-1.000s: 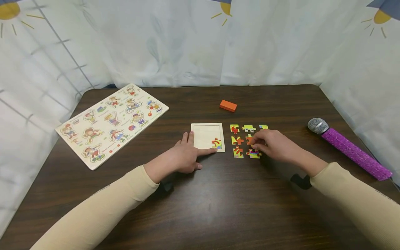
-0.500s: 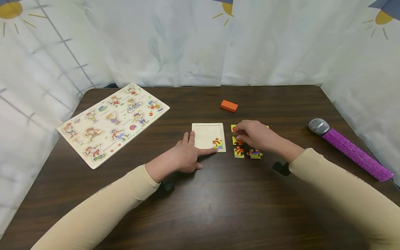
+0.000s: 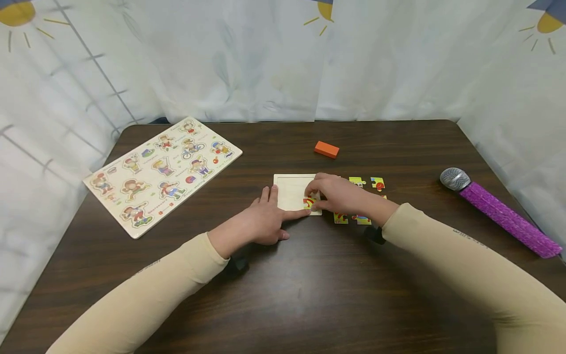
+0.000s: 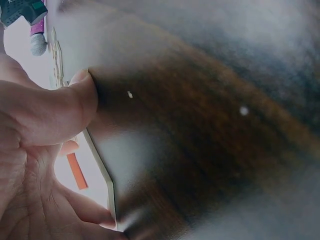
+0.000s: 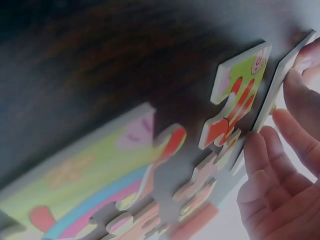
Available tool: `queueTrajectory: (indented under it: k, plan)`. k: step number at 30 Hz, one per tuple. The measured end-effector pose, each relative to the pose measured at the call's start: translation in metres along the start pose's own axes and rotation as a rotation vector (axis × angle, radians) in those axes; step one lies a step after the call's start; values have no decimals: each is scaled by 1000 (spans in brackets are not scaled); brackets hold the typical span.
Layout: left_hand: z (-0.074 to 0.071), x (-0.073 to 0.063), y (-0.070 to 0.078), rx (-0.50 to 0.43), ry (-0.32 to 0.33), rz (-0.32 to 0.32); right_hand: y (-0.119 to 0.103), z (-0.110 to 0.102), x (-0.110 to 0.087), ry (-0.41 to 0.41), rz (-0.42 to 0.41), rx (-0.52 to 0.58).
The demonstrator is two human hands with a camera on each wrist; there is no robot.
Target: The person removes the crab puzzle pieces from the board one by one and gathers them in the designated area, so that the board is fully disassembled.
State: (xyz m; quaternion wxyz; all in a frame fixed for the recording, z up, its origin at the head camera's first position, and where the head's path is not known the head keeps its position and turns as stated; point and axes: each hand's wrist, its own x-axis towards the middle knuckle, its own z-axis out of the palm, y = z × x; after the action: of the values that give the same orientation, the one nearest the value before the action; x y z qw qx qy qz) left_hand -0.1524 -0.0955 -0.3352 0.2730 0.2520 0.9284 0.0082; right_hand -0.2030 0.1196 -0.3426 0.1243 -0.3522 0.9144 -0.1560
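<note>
My left hand [image 3: 265,221] rests at the near left of a small square wooden puzzle tray [image 3: 289,191], its straight fingers on the rim. A red and yellow puzzle piece [image 3: 309,202] lies in the tray's near right corner, by my left index fingertip. Over the tray's right side, my right hand [image 3: 338,194] pinches another puzzle piece that its fingers mostly hide. In the right wrist view, those fingers are right at the tray's edge [image 5: 275,90]. Several loose pieces lie to the right, among them a rainbow piece [image 3: 363,220] and a red-striped one [image 5: 245,95], partly under my right hand.
A large wooden board [image 3: 177,169] with sports figures lies at the left. An orange block [image 3: 326,150] sits beyond the tray. On the right is a microphone [image 3: 508,221] with a glittery purple handle. White curtains [image 3: 265,64] hang behind the dark table [image 3: 283,305].
My right hand has moved left from the loose pieces to the tray's right side, uncovering the right-hand loose pieces. The left hand keeps its place on the tray.
</note>
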Motion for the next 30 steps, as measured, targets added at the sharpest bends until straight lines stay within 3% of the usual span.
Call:
queueTrajectory:
  k: [25, 30]
  plan:
    - [0, 0, -2, 12, -8, 18, -6, -1, 1, -22, 52, 23]
    - [0, -1, -1, -2, -3, 18, -3, 0, 2, -11, 59, 73]
